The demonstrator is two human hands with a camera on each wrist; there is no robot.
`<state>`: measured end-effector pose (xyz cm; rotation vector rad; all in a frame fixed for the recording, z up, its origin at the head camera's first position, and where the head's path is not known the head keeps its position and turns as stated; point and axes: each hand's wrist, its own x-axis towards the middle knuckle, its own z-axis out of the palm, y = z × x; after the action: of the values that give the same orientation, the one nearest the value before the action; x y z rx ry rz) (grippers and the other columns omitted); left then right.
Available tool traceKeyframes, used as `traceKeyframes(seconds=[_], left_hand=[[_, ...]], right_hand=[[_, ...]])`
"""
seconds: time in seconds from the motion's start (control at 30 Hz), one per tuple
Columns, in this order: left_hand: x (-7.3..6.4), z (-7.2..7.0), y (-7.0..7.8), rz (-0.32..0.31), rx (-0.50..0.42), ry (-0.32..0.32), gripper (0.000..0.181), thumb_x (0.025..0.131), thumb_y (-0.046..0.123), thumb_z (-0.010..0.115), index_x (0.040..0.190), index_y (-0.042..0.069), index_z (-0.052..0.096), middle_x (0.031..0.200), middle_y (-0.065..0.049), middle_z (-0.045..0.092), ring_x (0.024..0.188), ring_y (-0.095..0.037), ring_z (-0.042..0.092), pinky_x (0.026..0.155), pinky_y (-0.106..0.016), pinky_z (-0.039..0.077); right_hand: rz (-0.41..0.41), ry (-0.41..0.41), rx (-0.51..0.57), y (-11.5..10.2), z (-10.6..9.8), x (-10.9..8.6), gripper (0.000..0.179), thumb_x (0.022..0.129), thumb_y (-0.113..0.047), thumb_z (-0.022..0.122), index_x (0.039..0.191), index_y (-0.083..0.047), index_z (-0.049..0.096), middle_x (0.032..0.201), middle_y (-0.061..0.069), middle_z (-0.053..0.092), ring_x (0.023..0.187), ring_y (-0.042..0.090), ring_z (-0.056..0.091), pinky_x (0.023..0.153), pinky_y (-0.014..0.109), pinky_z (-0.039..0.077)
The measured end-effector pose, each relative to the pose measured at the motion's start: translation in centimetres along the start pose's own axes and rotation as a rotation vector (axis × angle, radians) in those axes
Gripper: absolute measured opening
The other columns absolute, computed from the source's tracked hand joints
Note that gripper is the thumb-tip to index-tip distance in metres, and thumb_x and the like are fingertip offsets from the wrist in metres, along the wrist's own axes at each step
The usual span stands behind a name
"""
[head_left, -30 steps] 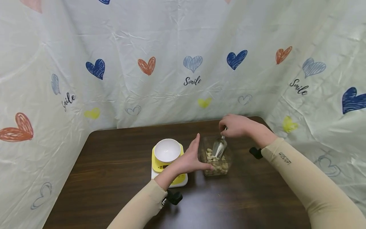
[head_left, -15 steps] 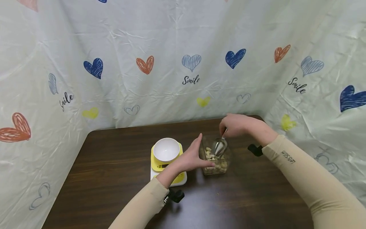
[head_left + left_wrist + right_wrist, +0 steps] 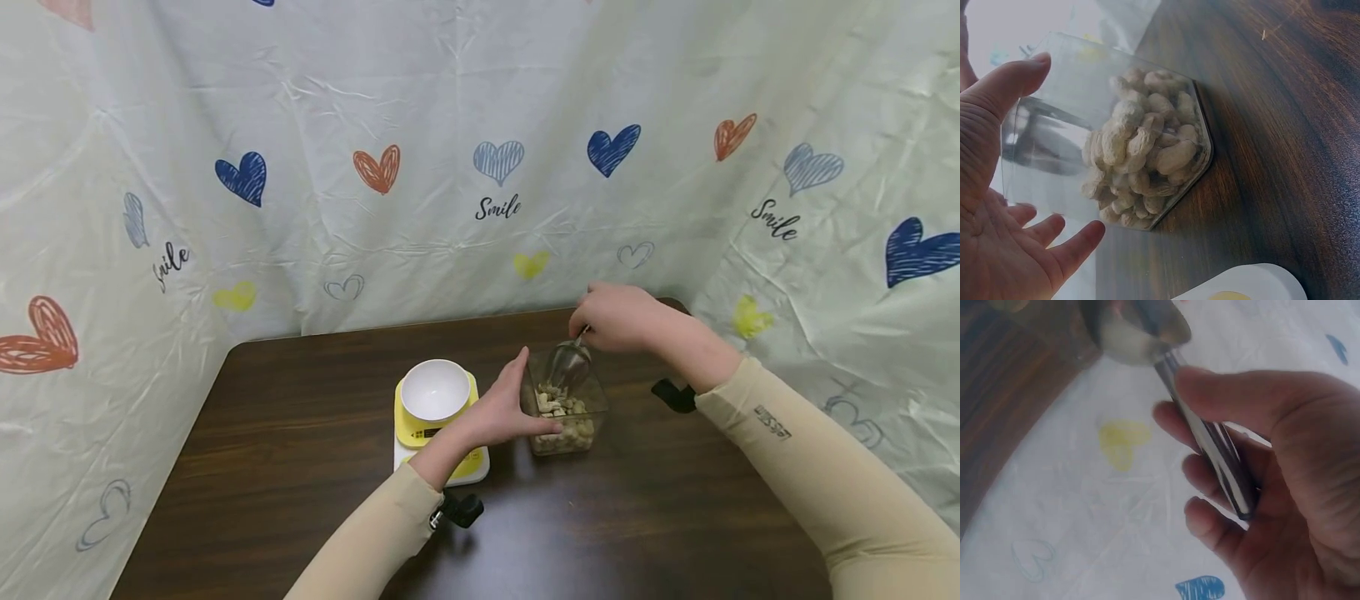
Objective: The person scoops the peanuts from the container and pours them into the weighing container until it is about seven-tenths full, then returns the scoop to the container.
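A clear plastic container about a third full of peanuts in the shell stands on the dark wooden table. My left hand rests against its left side, with the thumb up along the far corner and straight fingers across the near face. The left wrist view shows the left hand flat on the container and the peanuts inside. My right hand grips the handle of a metal scoop, whose bowl sits at the container's far rim. In the right wrist view the scoop looks empty.
A white bowl sits empty on a yellow and white kitchen scale just left of the container. A heart-printed white sheet closes in the table at the back and on both sides. Wrist cameras are strapped on both beige sleeves.
The scoop has come up out of the peanuts to the container's far rim, and my right hand has drawn back and up a little. The left hand stays in place.
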<state>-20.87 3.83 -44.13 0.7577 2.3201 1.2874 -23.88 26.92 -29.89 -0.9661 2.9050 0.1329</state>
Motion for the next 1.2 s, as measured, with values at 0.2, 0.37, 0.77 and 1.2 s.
traceKeyframes(seconds=[0.2, 0.37, 0.77, 1.2], left_hand=[[0.2, -0.1, -0.4, 0.007, 0.023, 0.001, 0.126, 0.083, 0.055, 0.082, 0.163, 0.032, -0.012, 0.171, -0.005, 0.001, 0.155, -0.024, 0.011, 0.117, -0.051, 0.029], [0.2, -0.2, -0.3, 0.012, 0.034, 0.024, 0.123, 0.083, 0.051, 0.083, 0.165, 0.029, -0.007, 0.170, -0.006, 0.006, 0.154, -0.024, 0.016, 0.116, -0.052, 0.030], [0.4, -0.1, -0.3, 0.002, 0.017, 0.032, 0.122, 0.082, 0.049, 0.084, 0.165, 0.029, -0.003, 0.170, -0.005, 0.008, 0.153, -0.024, 0.021, 0.114, -0.050, 0.035], [0.5, 0.4, -0.5, -0.007, 0.030, 0.048, 0.124, 0.079, 0.056, 0.084, 0.166, 0.030, -0.001, 0.169, -0.005, 0.012, 0.152, -0.023, 0.024, 0.113, -0.049, 0.036]], right_hand=[[-0.043, 0.084, -0.078, -0.4, 1.3, -0.3, 0.012, 0.091, -0.007, 0.077, 0.096, -0.017, 0.082, 0.088, -0.001, 0.067, 0.081, 0.022, 0.051, 0.070, 0.039, 0.051], [-0.071, 0.144, -0.125, -0.8, 2.1, -0.1, 0.012, 0.089, -0.006, 0.078, 0.094, -0.017, 0.082, 0.085, -0.002, 0.065, 0.078, 0.021, 0.048, 0.069, 0.037, 0.051], [-0.113, 0.163, -0.216, -1.6, 3.0, 0.2, 0.010, 0.089, -0.005, 0.079, 0.091, -0.014, 0.082, 0.085, 0.002, 0.066, 0.081, 0.023, 0.050, 0.068, 0.036, 0.051], [-0.076, -0.046, 0.016, 0.5, 3.9, 0.3, 0.014, 0.092, -0.006, 0.071, 0.096, -0.016, 0.080, 0.093, -0.002, 0.072, 0.090, 0.025, 0.062, 0.096, 0.049, 0.046]])
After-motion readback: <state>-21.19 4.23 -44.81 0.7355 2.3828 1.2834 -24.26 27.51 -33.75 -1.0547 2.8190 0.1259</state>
